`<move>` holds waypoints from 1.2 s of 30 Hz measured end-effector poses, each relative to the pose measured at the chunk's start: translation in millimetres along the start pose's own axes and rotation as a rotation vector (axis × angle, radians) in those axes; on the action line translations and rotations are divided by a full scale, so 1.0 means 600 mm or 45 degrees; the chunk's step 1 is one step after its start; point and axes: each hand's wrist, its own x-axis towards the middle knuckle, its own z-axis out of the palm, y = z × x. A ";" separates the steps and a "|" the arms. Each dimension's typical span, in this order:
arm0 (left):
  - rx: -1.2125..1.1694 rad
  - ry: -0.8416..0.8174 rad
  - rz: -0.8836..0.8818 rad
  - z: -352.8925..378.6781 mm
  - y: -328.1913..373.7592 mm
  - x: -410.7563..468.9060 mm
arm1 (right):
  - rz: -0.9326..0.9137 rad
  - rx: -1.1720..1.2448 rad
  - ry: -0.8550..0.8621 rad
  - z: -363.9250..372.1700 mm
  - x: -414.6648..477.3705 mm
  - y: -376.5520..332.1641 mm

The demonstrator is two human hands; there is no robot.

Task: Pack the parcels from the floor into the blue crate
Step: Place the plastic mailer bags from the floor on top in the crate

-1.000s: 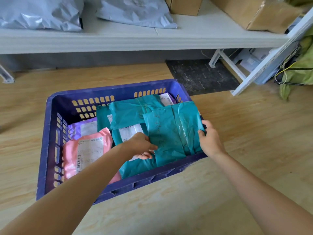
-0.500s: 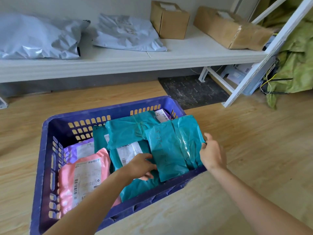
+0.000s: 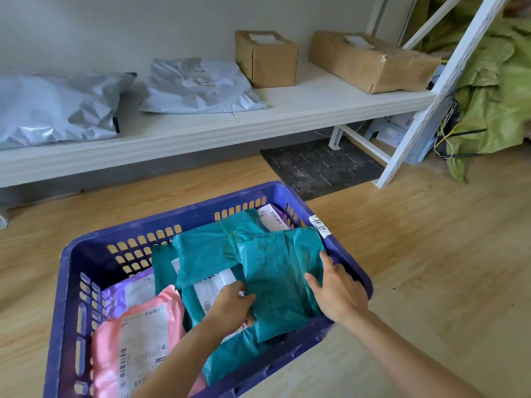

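- A blue crate [image 3: 66, 282] sits on a wooden floor [image 3: 431, 254], holding soft parcels.
- A teal parcel [image 3: 275, 282] lies on top of other teal parcels [image 3: 207, 254] at the crate's right side.
- The left hand [image 3: 232, 307] curls its fingers round this parcel's left edge.
- The right hand [image 3: 336, 294] rests spread on its right edge, fingers fairly straight.
- A pink parcel [image 3: 138, 340] lies at the crate's left.

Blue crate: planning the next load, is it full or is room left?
Not full: teal parcels pile near the crate rim; pink parcel and purple parcel lie lower, bare wall above.
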 end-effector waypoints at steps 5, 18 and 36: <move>-0.015 -0.118 -0.135 0.010 0.002 -0.005 | 0.013 0.043 -0.051 0.004 0.016 0.000; -0.156 -0.137 -0.165 0.035 0.000 0.003 | -0.646 0.091 0.139 0.008 0.037 -0.077; -1.354 0.142 -0.310 -0.029 -0.006 0.032 | -0.451 0.041 0.071 0.045 0.031 -0.116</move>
